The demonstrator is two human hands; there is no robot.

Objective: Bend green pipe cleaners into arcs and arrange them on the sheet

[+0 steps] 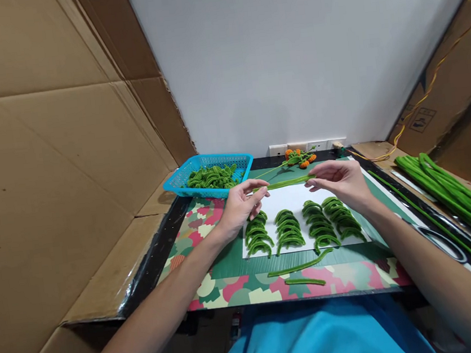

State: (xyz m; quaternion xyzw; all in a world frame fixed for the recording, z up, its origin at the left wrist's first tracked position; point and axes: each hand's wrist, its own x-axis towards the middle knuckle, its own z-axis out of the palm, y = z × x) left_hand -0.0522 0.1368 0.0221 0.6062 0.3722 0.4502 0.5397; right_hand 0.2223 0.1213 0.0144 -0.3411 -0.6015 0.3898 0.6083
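Between my two hands a green pipe cleaner [287,182] is stretched level above a white sheet of paper [269,196]. My left hand [244,201] pinches its left end, and my right hand [338,182] pinches the right end. Below them on the paper lie curved green pipe cleaner pieces in several columns, among them a column [289,230] near the middle. Nearer to me, a longer green pipe cleaner [300,265] and a short straight piece [305,282] rest on the patterned mat [231,290].
A blue plastic basket [216,157] holding green looped pieces stands at the back left. Orange flowers on a stem [301,159] lie by the wall sockets [278,150]. On the right are a bundle of long green pipe cleaners [459,202] and scissors [443,244]. Cardboard walls flank the table.
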